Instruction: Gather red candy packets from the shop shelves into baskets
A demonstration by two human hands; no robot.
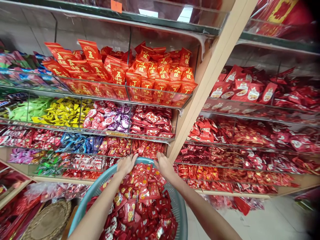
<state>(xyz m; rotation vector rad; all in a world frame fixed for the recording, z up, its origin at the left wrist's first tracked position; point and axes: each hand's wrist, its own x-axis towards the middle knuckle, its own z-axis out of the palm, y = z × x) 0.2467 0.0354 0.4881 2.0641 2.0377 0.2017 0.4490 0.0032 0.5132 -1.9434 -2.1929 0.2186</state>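
Note:
A teal plastic basket (183, 213), heaped with red-wrapped candies (143, 196), stands directly before me. Its far rim lies close against the lower candy shelves. My left hand (126, 164) is closed on that rim left of the middle, thumb toward the shelf. On the other side of the rim, my right hand (163, 165) grips it as well, its fingers partly hidden. Between the two hands, similar red packets (148, 148) fill a shelf compartment just beyond the rim. Some packets in the basket carry orange fruit prints.
Wooden-framed shelves with clear dividers hold red bags (160, 71), yellow candies (66, 111) and blue candies (78, 141). A wooden post (200, 76) rises right of the basket. A woven round basket (47, 221) sits low at left. Pale tiled floor (275, 220) shows at right.

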